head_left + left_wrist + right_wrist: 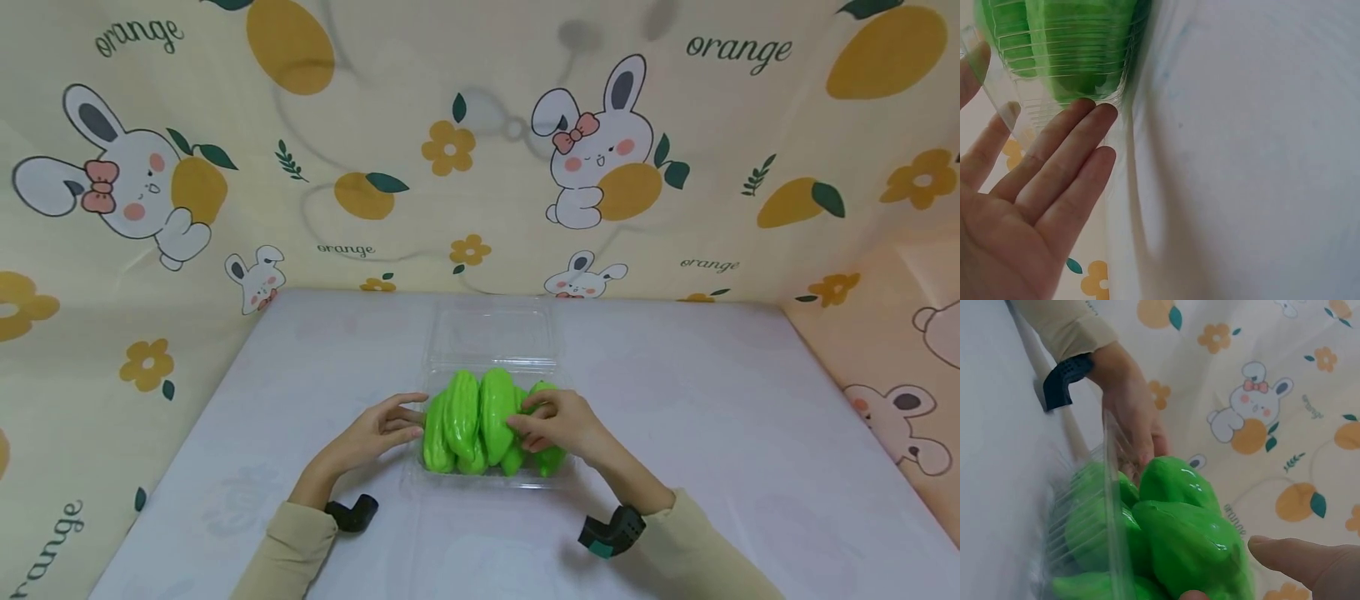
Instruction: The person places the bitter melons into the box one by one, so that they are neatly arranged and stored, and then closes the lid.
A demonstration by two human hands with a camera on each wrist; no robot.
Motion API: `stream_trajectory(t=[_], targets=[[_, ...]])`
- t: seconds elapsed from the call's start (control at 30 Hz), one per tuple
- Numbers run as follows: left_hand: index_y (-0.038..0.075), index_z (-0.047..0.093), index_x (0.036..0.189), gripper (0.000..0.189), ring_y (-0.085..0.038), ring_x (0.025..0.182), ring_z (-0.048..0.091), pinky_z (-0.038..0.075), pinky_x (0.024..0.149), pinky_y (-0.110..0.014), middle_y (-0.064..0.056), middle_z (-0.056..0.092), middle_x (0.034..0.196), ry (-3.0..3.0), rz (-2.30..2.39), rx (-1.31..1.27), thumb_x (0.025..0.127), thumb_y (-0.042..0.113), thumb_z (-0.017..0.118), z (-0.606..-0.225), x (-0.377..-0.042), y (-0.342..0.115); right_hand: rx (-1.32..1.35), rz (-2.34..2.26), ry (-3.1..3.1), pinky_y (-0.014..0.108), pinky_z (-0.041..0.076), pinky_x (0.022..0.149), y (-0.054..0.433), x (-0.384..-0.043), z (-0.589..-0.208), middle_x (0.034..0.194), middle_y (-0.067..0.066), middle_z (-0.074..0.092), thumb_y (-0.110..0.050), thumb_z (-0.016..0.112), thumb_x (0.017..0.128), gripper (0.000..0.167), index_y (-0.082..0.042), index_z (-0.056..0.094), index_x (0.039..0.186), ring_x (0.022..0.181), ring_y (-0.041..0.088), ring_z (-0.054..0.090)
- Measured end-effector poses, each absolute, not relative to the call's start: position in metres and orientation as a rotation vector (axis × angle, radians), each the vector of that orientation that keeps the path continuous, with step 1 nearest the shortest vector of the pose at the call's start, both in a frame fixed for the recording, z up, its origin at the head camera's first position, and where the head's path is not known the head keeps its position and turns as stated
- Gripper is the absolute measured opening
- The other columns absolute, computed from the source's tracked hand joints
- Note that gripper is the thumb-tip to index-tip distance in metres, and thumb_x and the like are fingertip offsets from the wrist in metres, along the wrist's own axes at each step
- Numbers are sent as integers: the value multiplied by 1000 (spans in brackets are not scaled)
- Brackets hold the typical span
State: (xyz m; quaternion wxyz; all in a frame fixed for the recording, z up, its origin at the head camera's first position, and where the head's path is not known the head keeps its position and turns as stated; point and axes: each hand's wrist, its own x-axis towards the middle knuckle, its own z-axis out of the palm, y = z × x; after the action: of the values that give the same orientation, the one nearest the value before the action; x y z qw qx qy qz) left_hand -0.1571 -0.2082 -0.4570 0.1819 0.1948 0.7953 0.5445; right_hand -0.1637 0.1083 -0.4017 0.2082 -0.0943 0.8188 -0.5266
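Several glossy, bright green peppers (462, 410) lie side by side in a clear plastic clamshell box (487, 481), some on top of others. They rise above its rim. My left hand (377, 431) is at the box's left side. In the left wrist view its fingers (1063, 156) stretch out with their tips right at the ribbed clear wall. Over the right part of the box, my right hand (562, 422) has its thumb and fingertips at a top pepper (497, 408). A straight finger (1288, 553) shows beside the peppers in the right wrist view.
The box's transparent lid (491, 333) is folded back flat behind it on the white tabletop (315, 358). A cream cloth (480, 50) printed with rabbits and oranges hangs behind the table and along both sides. Black wrist devices (613, 531) sit at both sleeves.
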Motion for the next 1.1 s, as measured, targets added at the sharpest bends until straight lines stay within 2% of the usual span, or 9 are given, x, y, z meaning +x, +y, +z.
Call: stream_trajectory(t=[0.2,0.33,0.5,0.63,0.8,0.97,1.1], targets=[[3,34,147,59,-42,125,55,52,100,-44,-28,54,135,2272,1505,572,97,25,58,-454,-157,-207,-232,-1493,2284,34,62,66,121,-163,-398,93,27,71,-22,70,89,50,13,54,121,69,18,72],[5,36,147,58,-42,128,52,49,102,-49,-26,52,139,2324,1448,573,98,27,57,-451,-157,-207,-214,-1521,2312,32,61,66,133,-166,-397,93,28,69,-18,68,90,44,13,54,118,67,16,70],[9,38,147,56,-42,137,43,39,110,-57,-20,44,149,2387,1396,520,98,32,56,-445,-155,-208,-194,-1513,2385,31,60,66,147,-172,-397,91,21,72,-21,66,91,41,10,57,116,67,13,69],[8,41,145,56,-43,139,39,35,113,-58,-18,44,150,2450,1384,486,98,34,56,-441,-156,-209,-160,-1562,2374,27,59,66,158,-177,-399,89,11,74,-20,63,92,39,9,56,118,68,10,68],[2,46,140,50,-41,134,47,38,112,-54,-22,51,143,2565,1426,496,98,28,56,-437,-163,-215,-123,-1650,2324,23,59,67,170,-187,-403,87,0,72,-17,59,95,40,12,53,121,70,6,67],[1,53,134,43,-36,124,58,45,108,-50,-22,58,134,2648,1485,471,98,23,57,-431,-176,-218,-114,-1646,2279,23,58,73,178,-196,-407,88,-5,70,-18,58,95,41,13,52,122,75,4,65],[0,53,133,43,-35,120,61,50,102,-46,-20,61,132,2669,1464,418,98,23,58,-426,-187,-216,-85,-1588,2290,23,57,75,180,-206,-407,87,-6,67,-19,56,97,39,11,53,122,77,5,62]])
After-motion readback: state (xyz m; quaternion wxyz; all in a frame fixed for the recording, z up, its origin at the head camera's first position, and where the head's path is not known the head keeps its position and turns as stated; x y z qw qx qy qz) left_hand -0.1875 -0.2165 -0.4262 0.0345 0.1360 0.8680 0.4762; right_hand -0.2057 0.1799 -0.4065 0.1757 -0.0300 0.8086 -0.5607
